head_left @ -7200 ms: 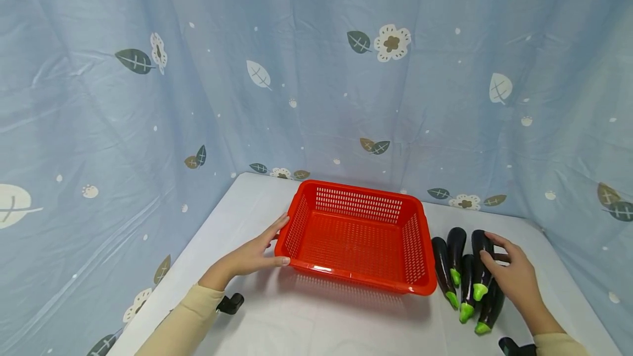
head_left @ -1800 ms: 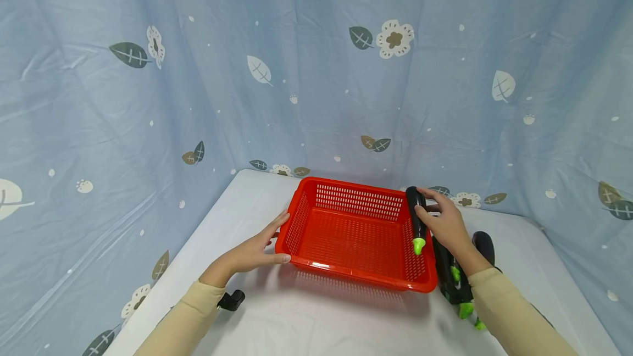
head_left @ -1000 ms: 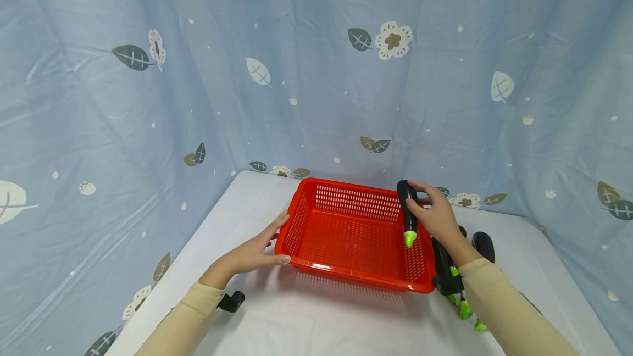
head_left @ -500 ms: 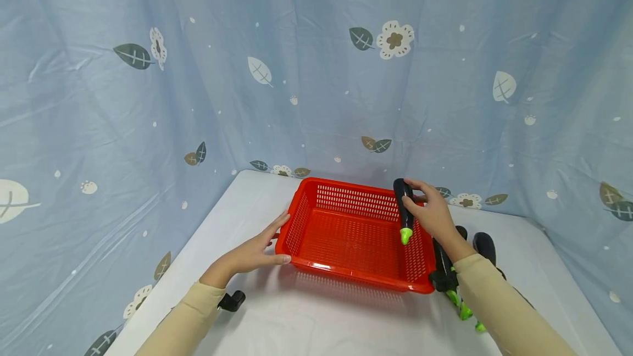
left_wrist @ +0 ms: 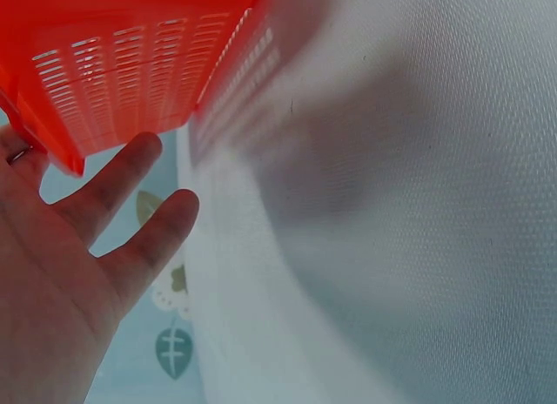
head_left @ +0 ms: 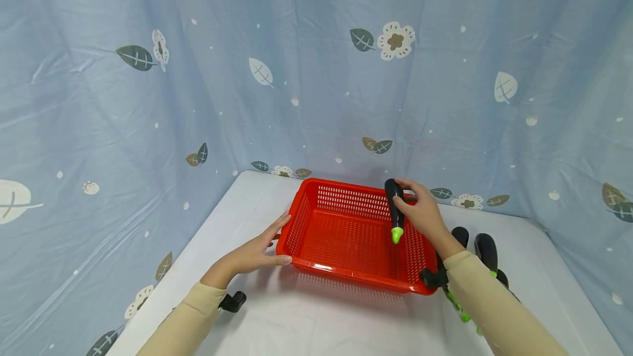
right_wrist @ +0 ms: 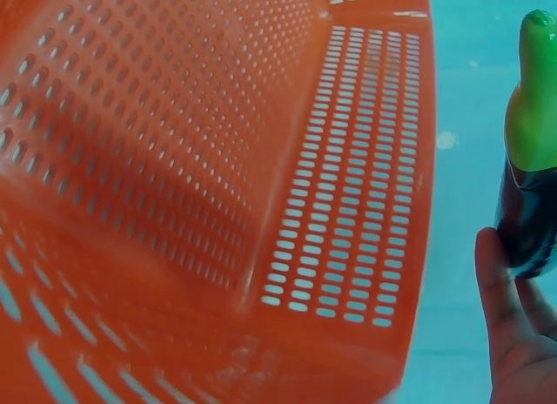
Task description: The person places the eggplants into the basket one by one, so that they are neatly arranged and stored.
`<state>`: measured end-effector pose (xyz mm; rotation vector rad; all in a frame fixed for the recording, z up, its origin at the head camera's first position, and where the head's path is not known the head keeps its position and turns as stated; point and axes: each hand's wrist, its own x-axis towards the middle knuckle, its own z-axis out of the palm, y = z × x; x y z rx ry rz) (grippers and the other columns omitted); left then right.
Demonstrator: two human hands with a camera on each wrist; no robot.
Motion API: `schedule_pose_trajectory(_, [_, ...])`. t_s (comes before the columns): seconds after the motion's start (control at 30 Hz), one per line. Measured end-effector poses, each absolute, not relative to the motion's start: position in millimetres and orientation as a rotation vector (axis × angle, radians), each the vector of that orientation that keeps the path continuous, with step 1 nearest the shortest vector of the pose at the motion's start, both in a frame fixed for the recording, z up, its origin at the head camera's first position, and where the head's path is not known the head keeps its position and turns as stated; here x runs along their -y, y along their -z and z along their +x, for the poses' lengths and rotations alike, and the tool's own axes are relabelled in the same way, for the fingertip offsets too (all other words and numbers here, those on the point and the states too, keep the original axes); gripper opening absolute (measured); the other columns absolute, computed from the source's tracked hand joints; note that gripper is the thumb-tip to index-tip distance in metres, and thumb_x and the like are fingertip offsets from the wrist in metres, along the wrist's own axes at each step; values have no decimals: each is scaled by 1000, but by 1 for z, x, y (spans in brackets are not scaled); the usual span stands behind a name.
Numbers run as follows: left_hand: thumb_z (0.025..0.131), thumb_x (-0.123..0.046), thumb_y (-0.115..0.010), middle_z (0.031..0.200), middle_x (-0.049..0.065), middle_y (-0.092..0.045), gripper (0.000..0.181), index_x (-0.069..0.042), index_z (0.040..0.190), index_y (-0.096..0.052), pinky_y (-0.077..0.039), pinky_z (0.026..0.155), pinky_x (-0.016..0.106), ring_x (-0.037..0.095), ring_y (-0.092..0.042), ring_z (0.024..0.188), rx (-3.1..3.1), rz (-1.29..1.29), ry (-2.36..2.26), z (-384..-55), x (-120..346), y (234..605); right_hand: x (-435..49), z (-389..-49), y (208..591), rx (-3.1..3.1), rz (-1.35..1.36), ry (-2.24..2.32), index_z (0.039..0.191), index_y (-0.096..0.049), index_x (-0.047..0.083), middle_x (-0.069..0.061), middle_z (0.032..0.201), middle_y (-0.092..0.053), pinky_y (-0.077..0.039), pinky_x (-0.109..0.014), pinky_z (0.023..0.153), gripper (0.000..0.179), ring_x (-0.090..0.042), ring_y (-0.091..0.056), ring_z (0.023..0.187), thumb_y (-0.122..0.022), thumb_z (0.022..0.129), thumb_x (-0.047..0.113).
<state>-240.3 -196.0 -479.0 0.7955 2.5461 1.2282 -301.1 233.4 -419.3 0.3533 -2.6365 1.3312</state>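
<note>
My right hand [head_left: 421,210] pinches an eggplant [head_left: 394,202] with a dark, glossy body and green stem end. It is held up inside the right part of a red plastic basket [head_left: 346,273], stem end pointing down toward me. In the right wrist view, the eggplant's green end [right_wrist: 535,117] and my fingers [right_wrist: 500,291] show at the right edge. My left hand [head_left: 247,254] rests against the basket's left rim, thumb at the front corner. Its fingers [left_wrist: 152,239] are straight and spread in the left wrist view.
Several more eggplants [head_left: 486,250] lie on the white table [head_left: 321,323] right of the basket, partly hidden by my right sleeve [head_left: 494,306]. A blue patterned curtain [head_left: 316,98] hangs behind and at the sides.
Earlier, my right hand was at the eggplants on the table. It has lifted one over the basket's right rim and drifted left with it. The left hand and basket stay put.
</note>
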Motion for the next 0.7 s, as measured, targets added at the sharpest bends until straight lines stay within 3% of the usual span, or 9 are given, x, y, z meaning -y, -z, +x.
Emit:
schedule_pose_trajectory(0.23, [92,-41,-73,172,1,0,101,-19,165,-7,-41,106,61,34,-45,137,-2540,794,-1235,-241,197,480,-226,-305,420,2655,361,-1336,150,-49,14,-22,144,-46,-57,-54,87,51,-44,-58,120,-62,102,28])
schedule_pose_trajectory(0.7, [91,-43,-73,172,-3,0,101,-23,165,-7,-41,107,57,32,-44,138,-2538,772,-1220,-241,197,480,-212,-308,425,2658,376,-1402,148,-51,13,-21,143,-46,-61,-45,78,50,-42,-60,118,-64,101,26])
